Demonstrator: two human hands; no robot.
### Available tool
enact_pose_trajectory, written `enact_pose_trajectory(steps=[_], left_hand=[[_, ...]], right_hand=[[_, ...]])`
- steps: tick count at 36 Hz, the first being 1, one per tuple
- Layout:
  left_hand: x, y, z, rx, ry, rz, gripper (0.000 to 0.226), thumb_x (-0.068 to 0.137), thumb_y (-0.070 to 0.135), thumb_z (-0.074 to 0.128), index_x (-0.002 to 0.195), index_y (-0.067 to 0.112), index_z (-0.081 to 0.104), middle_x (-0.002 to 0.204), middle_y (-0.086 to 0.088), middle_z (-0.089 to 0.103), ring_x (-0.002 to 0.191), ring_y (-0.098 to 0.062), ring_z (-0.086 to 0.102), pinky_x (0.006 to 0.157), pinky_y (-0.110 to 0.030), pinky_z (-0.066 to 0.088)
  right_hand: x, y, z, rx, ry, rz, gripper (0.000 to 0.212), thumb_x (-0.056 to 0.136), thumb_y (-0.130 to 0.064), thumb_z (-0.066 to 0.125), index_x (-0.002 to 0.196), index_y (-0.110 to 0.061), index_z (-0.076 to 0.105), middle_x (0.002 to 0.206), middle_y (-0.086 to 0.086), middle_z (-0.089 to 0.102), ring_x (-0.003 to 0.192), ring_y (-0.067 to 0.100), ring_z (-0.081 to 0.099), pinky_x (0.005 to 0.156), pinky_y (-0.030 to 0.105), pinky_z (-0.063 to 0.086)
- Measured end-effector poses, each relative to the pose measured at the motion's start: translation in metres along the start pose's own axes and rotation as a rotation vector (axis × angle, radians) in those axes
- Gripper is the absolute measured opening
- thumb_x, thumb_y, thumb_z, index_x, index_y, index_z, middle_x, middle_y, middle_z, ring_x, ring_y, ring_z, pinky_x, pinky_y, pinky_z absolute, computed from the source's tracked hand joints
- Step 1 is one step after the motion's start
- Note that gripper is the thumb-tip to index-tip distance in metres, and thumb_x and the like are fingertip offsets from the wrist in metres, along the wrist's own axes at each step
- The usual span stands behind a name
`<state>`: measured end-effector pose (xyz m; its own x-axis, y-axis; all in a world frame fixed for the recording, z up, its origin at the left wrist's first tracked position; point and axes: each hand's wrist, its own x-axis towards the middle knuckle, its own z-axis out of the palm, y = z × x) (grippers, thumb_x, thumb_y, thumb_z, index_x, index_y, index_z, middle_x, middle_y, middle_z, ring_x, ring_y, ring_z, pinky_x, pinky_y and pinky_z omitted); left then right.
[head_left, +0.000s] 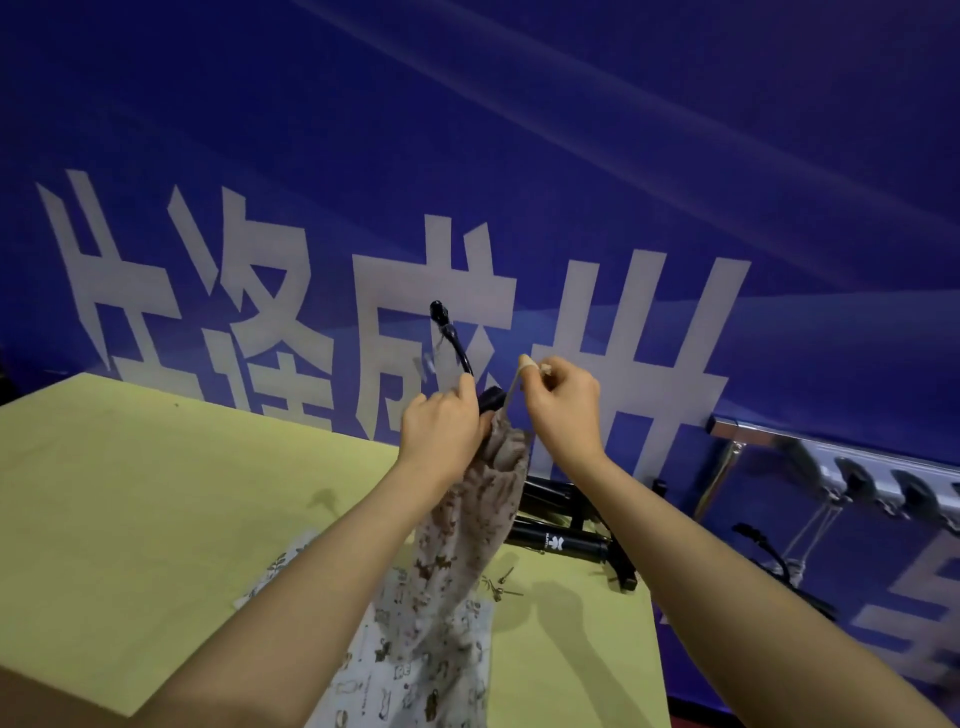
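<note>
A brown-patterned cloth bag (470, 525) hangs upright above the yellow table (156, 493). My left hand (441, 436) grips its gathered neck, where a black object with a curved black hose (451, 332) sticks out of the top. My right hand (566, 405) is just to the right of the neck and pinches the bag's pale drawstring (511, 387), which runs taut up from the bag's mouth. What else is inside the bag is hidden.
A printed cloth (410, 660) lies on the table under the bag. A black bicycle pump (566, 543) lies at the table's far right edge, with small screws (501, 584) beside it. A blue banner (519, 182) with white characters fills the background; a metal frame (779, 441) stands right.
</note>
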<state>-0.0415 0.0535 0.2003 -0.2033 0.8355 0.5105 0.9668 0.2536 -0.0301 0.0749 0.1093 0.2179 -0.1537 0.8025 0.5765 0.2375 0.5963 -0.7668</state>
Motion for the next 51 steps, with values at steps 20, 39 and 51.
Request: enact_pose_trajectory(steps=[20,39,51], left_hand=[[-0.006,0.076,-0.007,-0.201,-0.091,-0.008,0.045,0.094,0.049,0.042,0.120,0.013,0.035,0.117,-0.009,0.052,0.099,-0.027,0.060,0.067,-0.035,0.046],[-0.051,0.247,-0.014,-0.841,-0.405,0.038,0.016,0.084,0.031,0.059,0.075,0.030,0.045,0.081,0.009,0.052,0.094,-0.013,0.045,0.094,-0.032,0.028],[-0.068,0.301,-0.004,-0.350,-0.354,0.065,0.040,0.099,0.039,0.030,0.101,0.016,0.062,0.096,-0.010,0.069,0.099,-0.029,0.060,0.087,-0.033,0.038]], right_hand=[[0.011,0.000,-0.079,0.013,0.111,-0.008,0.043,0.092,-0.021,0.058,0.058,0.003,0.049,0.050,0.014,0.045,0.051,0.015,0.042,0.056,0.035,0.044],[-0.040,0.058,-0.212,0.007,0.010,0.104,0.048,0.087,-0.010,0.062,0.047,-0.016,0.038,0.036,-0.008,0.036,0.039,0.003,0.035,0.048,0.015,0.035],[-0.060,0.066,-0.265,-0.027,0.100,0.051,0.044,0.088,-0.013,0.062,0.053,-0.004,0.037,0.049,0.003,0.033,0.049,0.007,0.027,0.054,0.029,0.032]])
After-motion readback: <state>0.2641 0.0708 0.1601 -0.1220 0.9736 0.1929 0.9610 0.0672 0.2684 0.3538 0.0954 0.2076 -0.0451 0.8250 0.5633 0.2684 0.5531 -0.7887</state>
